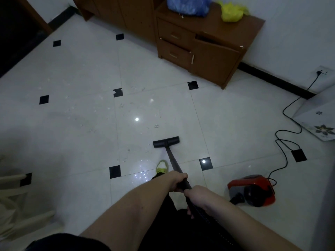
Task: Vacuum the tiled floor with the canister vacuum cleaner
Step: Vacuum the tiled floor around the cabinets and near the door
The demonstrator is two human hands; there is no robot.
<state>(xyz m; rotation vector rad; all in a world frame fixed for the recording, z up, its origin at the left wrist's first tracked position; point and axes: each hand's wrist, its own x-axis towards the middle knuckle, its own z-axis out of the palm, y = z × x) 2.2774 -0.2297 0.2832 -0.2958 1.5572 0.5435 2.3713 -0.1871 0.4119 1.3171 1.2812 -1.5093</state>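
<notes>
While scattered crumbs (72, 109) dot the floor (63, 73) at left, we see the nozzle (166, 141) flat on a tile at centre, ahead of both hands. Our left hand (178, 181) is wrapped tight around the wand (174, 160), higher up it; our right hand (196, 195) is closed on the hose (201, 212) just behind. Further right, the canister (252, 190) sits on the floor, its cord (282, 142) running to a wall socket (321, 71).

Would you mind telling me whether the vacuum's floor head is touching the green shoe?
Apart. The head view shows the floor head lying flat on the tile ahead of the green shoe, with a strip of bare white tile between them.
</notes>
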